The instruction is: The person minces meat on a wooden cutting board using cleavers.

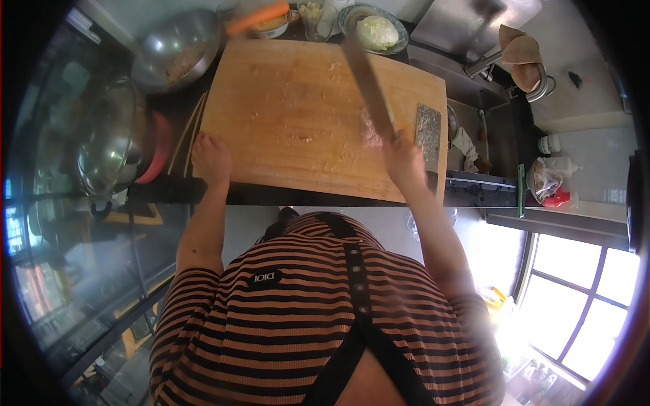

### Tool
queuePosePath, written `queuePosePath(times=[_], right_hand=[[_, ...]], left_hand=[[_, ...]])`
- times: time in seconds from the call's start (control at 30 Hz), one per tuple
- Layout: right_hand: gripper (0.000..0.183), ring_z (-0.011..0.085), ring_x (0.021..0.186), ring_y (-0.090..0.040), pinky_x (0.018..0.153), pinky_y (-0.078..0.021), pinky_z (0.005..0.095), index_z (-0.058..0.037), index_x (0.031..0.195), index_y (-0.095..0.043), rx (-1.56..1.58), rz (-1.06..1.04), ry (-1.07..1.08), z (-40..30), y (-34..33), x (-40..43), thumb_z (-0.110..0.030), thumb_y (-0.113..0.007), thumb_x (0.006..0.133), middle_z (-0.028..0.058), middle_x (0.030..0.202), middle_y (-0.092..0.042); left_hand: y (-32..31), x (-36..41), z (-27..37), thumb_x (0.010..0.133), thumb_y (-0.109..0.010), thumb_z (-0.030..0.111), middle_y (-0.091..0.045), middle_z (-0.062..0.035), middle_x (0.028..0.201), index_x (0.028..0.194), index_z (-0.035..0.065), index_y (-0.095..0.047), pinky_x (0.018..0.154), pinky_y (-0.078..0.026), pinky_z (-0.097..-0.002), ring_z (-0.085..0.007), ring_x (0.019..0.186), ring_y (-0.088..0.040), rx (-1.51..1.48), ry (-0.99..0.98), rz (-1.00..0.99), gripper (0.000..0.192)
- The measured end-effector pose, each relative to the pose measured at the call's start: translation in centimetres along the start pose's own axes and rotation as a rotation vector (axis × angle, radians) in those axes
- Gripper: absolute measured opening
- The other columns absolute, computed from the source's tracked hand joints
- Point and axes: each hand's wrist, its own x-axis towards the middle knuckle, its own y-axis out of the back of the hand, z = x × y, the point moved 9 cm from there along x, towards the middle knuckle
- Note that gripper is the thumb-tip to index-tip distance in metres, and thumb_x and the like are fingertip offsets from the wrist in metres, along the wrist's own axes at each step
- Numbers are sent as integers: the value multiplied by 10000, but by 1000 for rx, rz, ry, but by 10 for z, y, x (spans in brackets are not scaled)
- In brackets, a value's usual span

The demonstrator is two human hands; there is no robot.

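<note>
My right hand [404,158] is closed on the handle of a long knife [369,83], whose blade is slightly blurred and points away from me over the right part of a wooden cutting board [284,106]. Partly hidden beneath the blade lies pale pink minced meat [370,131]. A second, wide flat blade [428,131] with bits of meat stuck to it rests at the board's right edge, beside my right hand. My left hand [210,158] lies on the board's left edge and grips no tool. Small scraps are scattered over the wood.
A steel bowl [177,53] with meat residue stands back left, above two chopsticks [187,134] and a glass-lidded pot [109,142]. Behind the board are an orange-handled tool [259,16], a glass of pale pieces [316,20] and a plate [401,38] holding cabbage. A sink [495,124] lies right.
</note>
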Motion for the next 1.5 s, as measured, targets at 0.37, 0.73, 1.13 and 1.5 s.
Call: queuePosePath(times=[0.37, 0.73, 1.13, 1.5], right_hand=[[291, 406, 780, -582, 678, -447, 468, -39, 869, -516, -89, 11, -42, 23, -9, 5, -316, -560, 791, 228, 781, -603], [180, 117, 368, -452, 343, -364, 264, 3, 767, -504, 340, 95, -325, 92, 22, -20, -162, -576, 780, 37, 521, -466], [183, 233, 478, -534, 464, -447, 349, -27, 769, -518, 346, -11, -230, 74, -18, 1, -194, -594, 765, 116, 575, -533], [230, 400, 701, -584, 609, -456, 482, -77, 869, -533, -234, -90, 74, -8, -3, -3, -294, -563, 800, 211, 702, -595]], left_hand=[[-1, 0, 3, 853, -446, 230, -532, -125, 1152, 977, 25, -564, 907, -367, -432, -311, 1073, -482, 40, 8, -28, 267], [0, -1, 1, 847, -456, 238, -531, -133, 1149, 992, 27, -565, 911, -359, -437, -313, 1076, -479, 13, 21, -28, 278], [-3, -1, 0, 847, -454, 245, -532, -124, 1149, 1002, 36, -561, 914, -356, -437, -314, 1087, -468, 13, 20, -37, 281], [-6, 1, 0, 845, -428, 235, -521, -128, 1169, 1010, 10, -556, 902, -358, -438, -317, 1072, -474, 35, 33, -67, 306]])
